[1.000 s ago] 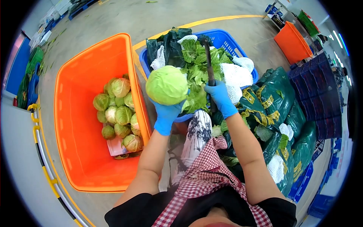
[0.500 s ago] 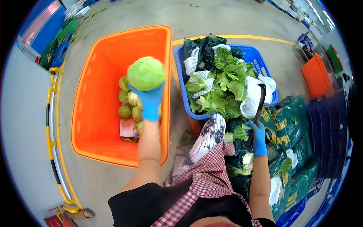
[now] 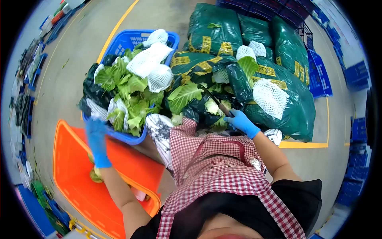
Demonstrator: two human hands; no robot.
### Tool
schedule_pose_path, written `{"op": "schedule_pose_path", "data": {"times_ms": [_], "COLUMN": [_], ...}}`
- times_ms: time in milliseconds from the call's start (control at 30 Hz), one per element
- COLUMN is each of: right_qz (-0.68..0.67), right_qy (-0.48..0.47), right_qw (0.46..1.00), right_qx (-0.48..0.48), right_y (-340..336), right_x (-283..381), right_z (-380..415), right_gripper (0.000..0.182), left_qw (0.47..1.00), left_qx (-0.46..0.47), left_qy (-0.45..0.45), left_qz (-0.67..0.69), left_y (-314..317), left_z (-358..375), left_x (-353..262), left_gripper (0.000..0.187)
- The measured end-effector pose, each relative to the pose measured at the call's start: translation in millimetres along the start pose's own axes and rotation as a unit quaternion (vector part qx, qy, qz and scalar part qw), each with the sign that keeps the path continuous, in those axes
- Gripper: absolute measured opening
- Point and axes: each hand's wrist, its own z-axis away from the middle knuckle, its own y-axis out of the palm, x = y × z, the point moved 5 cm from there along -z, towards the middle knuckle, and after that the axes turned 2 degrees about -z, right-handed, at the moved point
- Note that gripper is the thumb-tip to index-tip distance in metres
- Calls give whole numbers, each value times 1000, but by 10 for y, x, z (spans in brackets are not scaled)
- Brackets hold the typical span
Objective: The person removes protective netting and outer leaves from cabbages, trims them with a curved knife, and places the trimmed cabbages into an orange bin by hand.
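Note:
My left hand (image 3: 96,140), in a blue glove and blurred, hovers empty with the fingers stretched out over the orange bin (image 3: 71,187). Just below it a cabbage (image 3: 94,174) lies in that bin. My right hand (image 3: 241,122), also gloved in blue, grips the handle of a dark knife (image 3: 217,102). Its blade points up and left over an opened green sack (image 3: 199,69) where pale cabbage leaves (image 3: 213,108) show.
A blue crate (image 3: 131,39) heaped with loose green leaves and white foam nets stands beside the orange bin. Full green sacks (image 3: 286,99) with yellow tape are piled to the right. Blue crates (image 3: 320,75) line the far side, and a yellow line marks the floor.
The cabbage has left my left hand, which now hangs empty over the orange bin. The view has swung right toward the sacks, and my right hand has brought the knife to the opened sack.

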Motion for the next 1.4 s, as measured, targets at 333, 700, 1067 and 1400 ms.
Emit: {"op": "schedule_pose_path", "data": {"times_ms": [333, 700, 1067, 1400], "right_qz": [-176, -368, -261, -98], "right_qy": [-16, 54, 11, 30], "right_qw": [971, 915, 952, 988], "right_qx": [-161, -157, -158, -118], "right_y": [-1502, -1365, -1116, -827], "right_x": [-154, -862, -630, -559], "right_z": [-803, -1127, -930, -830], "right_gripper": [26, 22, 26, 31], "left_qw": [830, 581, 769, 982], "left_qx": [407, 472, 260, 100], "left_qy": [-14, 128, 178, -153], "left_qz": [-381, -651, -556, -52], "left_y": [4437, 5854, 4596, 4226], "left_z": [-238, -1129, -822, -956], "left_x": [2908, 3525, 3053, 2229], "left_gripper": [53, 83, 43, 23]}}
